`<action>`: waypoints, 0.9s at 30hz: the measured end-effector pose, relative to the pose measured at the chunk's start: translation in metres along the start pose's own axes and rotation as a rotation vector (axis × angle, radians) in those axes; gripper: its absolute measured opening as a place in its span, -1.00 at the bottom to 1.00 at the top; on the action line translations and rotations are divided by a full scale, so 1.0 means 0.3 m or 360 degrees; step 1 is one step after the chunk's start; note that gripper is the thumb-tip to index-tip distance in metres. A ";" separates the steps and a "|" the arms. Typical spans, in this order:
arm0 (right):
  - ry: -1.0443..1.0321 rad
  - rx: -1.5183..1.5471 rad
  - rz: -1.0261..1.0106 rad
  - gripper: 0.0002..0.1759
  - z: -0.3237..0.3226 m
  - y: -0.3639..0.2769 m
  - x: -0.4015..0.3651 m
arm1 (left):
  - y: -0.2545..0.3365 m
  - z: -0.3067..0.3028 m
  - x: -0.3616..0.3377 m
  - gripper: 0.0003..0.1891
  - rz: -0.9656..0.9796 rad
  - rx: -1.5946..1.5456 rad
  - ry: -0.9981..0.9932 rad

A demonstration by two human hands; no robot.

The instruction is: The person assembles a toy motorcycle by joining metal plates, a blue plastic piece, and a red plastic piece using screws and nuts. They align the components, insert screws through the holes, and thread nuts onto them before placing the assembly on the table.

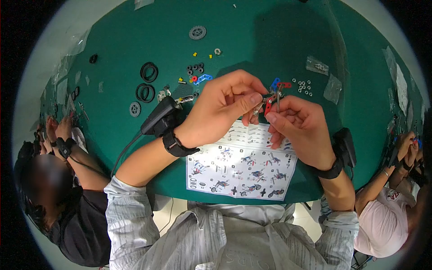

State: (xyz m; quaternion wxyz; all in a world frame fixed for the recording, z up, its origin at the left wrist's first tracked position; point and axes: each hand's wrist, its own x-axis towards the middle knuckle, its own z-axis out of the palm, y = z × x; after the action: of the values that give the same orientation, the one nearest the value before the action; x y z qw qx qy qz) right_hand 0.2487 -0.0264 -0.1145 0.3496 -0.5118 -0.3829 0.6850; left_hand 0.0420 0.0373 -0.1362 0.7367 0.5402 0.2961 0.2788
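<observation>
Above the top edge of a printed instruction sheet (pixel 240 166), both hands meet around a small assembly of red and metal parts (pixel 269 104). My left hand (pixel 229 101) pinches the assembly's left side between thumb and fingers. My right hand (pixel 297 123) is closed on its right side, with the thumb at the lower end of a red piece. A thin metal piece stands upright between the hands. Just beyond the fingertips, a blue perforated piece (pixel 275 83) and a red one (pixel 285 85) show; whether they join the held assembly, I cannot tell.
Black rings (pixel 149 72), a grey wheel (pixel 197 32), small black parts and a blue piece (pixel 203 79) lie on the green table (pixel 157 36). Several small nuts (pixel 302 87) and plastic bags (pixel 333 89) lie at right. Co-workers sit at both sides.
</observation>
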 end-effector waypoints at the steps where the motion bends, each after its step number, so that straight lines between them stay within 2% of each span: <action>1: -0.0002 -0.0005 -0.0004 -0.86 -0.001 0.002 0.000 | 0.003 0.001 -0.001 -0.79 -0.0023 -0.0037 -0.0007; 3: 0.0004 0.0001 -0.0022 -0.86 -0.001 0.002 0.001 | 0.013 0.005 -0.002 -0.77 -0.0067 -0.0110 -0.0022; 6: 0.0030 -0.0024 -0.0057 -0.86 -0.001 -0.009 0.001 | 0.006 0.024 -0.005 -0.68 0.0149 0.0091 0.0002; 9: 0.0082 -0.0153 -0.0121 -0.84 -0.005 -0.017 -0.004 | 0.013 0.013 -0.008 -0.57 0.0092 0.0154 -0.0005; 14: 0.0209 -0.0326 -0.0349 -0.79 0.004 -0.002 -0.009 | 0.012 0.020 -0.010 -0.54 0.0067 0.0133 0.0206; 17: 0.0110 -0.0059 -0.0220 -0.73 0.007 0.014 0.000 | 0.010 0.018 -0.012 -0.56 0.0103 0.0201 0.0304; 20: -0.0161 0.0259 -0.0008 -0.69 -0.005 0.009 0.013 | 0.018 0.019 -0.014 -0.59 0.0100 0.0279 0.0314; 27: -0.0038 0.0452 -0.0206 -0.69 0.005 0.032 0.022 | 0.015 0.049 -0.021 -0.61 0.0143 0.0286 0.0413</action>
State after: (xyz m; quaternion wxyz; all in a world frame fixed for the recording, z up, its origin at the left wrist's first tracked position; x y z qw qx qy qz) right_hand 0.2449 -0.0252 -0.1255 0.4575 -0.4231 -0.3185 0.7143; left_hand 0.0482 0.0245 -0.1273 0.6277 0.5762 0.3880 0.3514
